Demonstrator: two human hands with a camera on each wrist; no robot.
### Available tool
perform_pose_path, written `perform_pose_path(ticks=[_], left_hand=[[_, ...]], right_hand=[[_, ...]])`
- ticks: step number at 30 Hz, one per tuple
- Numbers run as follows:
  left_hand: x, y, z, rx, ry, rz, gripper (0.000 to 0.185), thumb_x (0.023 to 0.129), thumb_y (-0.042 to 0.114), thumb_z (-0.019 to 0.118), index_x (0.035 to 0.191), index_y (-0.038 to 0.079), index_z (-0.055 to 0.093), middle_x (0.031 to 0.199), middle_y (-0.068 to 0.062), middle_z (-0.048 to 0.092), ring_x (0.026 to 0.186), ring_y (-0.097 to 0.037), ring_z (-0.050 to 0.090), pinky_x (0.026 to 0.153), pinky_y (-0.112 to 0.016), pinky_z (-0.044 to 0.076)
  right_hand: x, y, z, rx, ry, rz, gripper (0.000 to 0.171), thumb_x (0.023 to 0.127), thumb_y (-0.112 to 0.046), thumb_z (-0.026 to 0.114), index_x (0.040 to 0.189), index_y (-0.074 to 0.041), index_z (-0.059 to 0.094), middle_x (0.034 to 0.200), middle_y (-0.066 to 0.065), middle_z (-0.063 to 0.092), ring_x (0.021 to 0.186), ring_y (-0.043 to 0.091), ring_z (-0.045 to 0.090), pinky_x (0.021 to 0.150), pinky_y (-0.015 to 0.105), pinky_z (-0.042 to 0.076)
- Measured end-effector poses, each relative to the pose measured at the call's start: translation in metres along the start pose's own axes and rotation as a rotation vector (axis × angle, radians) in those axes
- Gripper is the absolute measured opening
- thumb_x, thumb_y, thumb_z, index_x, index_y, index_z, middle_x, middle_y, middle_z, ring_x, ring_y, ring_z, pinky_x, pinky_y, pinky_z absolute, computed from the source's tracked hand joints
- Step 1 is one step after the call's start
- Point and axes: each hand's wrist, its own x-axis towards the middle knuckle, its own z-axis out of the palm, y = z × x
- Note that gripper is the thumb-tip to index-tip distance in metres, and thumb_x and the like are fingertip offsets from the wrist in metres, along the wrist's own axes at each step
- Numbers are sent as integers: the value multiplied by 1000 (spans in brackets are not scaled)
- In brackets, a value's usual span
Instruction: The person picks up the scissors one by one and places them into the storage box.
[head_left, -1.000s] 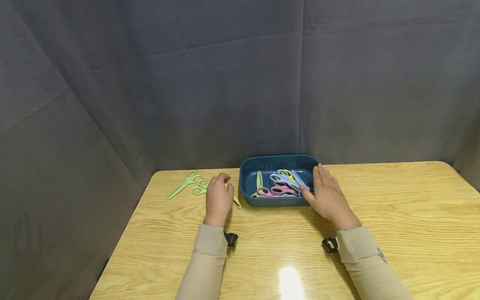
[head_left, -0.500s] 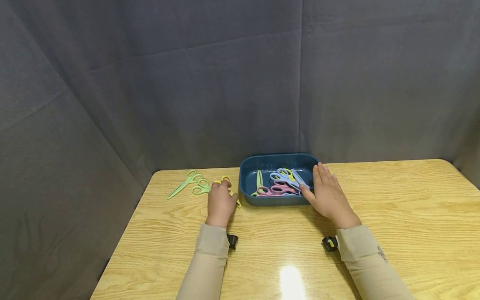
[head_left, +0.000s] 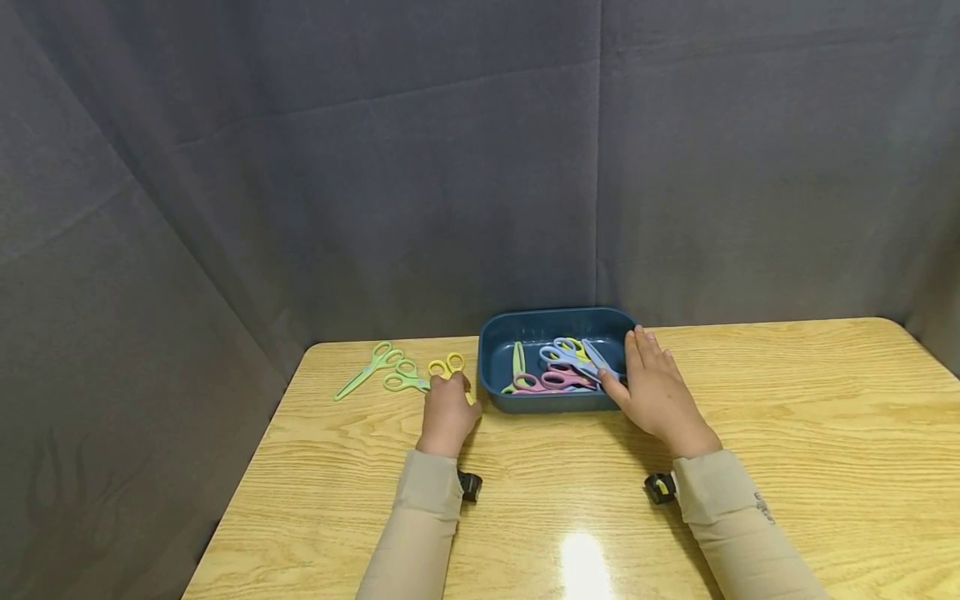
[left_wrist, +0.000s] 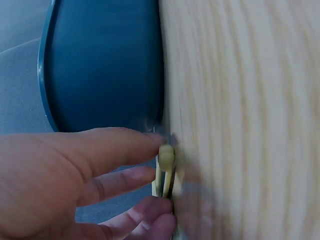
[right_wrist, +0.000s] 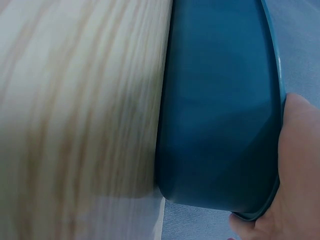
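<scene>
My left hand [head_left: 448, 412] is at the yellow scissors [head_left: 447, 365] on the table, just left of the blue bin [head_left: 558, 403]. In the left wrist view, the thumb and curled fingers close around the yellow scissors [left_wrist: 166, 157] near the pivot; the blades are mostly hidden. My right hand [head_left: 660, 396] holds the bin's near right corner, thumb over the rim and fingers along the right side. The right wrist view has this hand [right_wrist: 300, 170] against the bin wall [right_wrist: 220, 110]. Inside the bin lie blue scissors [head_left: 567, 357], pink scissors [head_left: 558, 379] and other scissors.
Two green scissors lie farther left: one pair [head_left: 367, 371] near the table's back left edge, the other [head_left: 406, 376] beside the yellow pair. A grey curtain [head_left: 450, 208] hangs behind the wooden table [head_left: 525, 517].
My left hand has come down and shifted slightly right and nearer, from over the yellow handles to around the scissors' middle, leaving the handle loops uncovered. My right hand stays on the bin.
</scene>
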Motion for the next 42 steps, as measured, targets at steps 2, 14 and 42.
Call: perform_pose_path(ticks=[2,14,42], left_hand=[[0,0,0,3,-11,-7,25,80,4,82,98,-4,66,98,-26,57,83,-44,64,75,-52,54],[-1,2,-6,4,-61,-65,42,78,-3,80,114,-9,60,104,-30,55,86,-51,62,77,-56,55],[4,-15,-33,-97,-135,-146,15,89,2,68,100,-7,71,89,-16,70,69,-22,56,62,-32,47]], right_hand=[[0,0,0,-1,2,-1,85,106,-47,44,154,17,16,163,34,9,151,50,8,120,63,9],[0,0,0,0,3,0,85,106,-47,45,154,17,16,163,35,9,151,50,8,120,63,10],[-1,-2,-2,3,1,-10,85,106,-47,43,153,18,16,162,35,9,151,51,8,120,64,10]])
